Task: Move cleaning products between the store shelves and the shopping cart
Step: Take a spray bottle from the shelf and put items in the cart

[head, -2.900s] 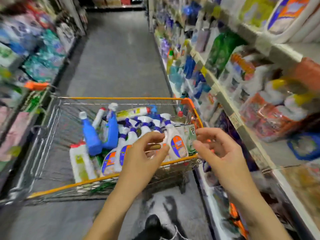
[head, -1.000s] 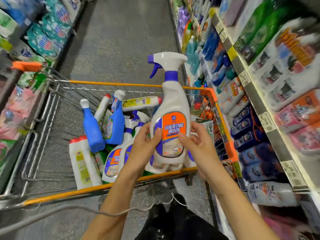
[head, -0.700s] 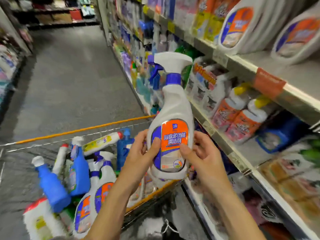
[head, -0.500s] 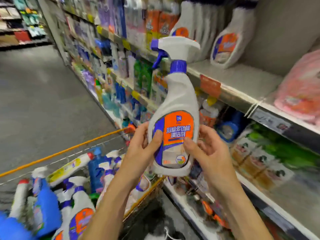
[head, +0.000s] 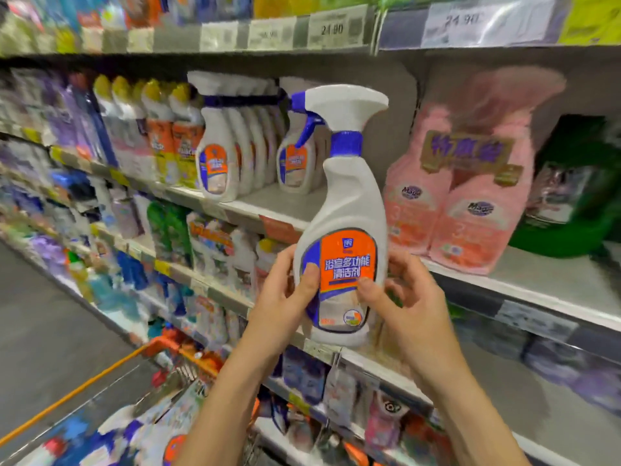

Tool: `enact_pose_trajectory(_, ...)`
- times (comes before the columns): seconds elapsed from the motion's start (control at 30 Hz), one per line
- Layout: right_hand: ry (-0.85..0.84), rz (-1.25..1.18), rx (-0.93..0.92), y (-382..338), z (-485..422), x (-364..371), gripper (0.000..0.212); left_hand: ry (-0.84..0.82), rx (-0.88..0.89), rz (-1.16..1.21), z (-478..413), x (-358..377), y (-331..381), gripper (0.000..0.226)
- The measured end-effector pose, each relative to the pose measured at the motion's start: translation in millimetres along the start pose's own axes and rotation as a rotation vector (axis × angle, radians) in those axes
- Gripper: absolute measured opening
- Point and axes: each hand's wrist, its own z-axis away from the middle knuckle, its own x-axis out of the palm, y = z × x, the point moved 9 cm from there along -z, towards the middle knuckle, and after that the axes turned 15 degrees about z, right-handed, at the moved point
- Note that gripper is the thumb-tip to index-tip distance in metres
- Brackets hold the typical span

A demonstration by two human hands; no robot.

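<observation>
A white spray bottle (head: 349, 203) with a blue trigger and an orange-and-blue label stands upright in the air in front of the shelves. My left hand (head: 280, 299) grips its lower left side, thumb on the label. My right hand (head: 408, 304) grips the lower right side, thumb on the label. Behind it, a row of matching spray bottles (head: 232, 142) stands on the middle shelf (head: 268, 203), with a bare patch of shelf to their right. The shopping cart (head: 100, 375) with its orange rim sits at the lower left, holding several cleaning bottles.
Pink refill pouches (head: 467, 196) and a green pack (head: 578, 196) stand on the shelf to the right. Yellow-capped bottles (head: 161, 129) fill the shelf to the left. Lower shelves are packed with products. Grey aisle floor (head: 40, 331) lies at the left.
Both hands lifted the spray bottle out of the cart and carried it up to the right toward the middle shelf. My view has turned from the cart to face the shelves.
</observation>
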Motion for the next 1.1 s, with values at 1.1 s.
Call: enact_pose_trajectory(1.1,0.038,0.402,0.037,68.6,-210.9,34.8,0.045,-0.013,-0.064,-0.410,-220.4,-33.9,-45.4,0.030)
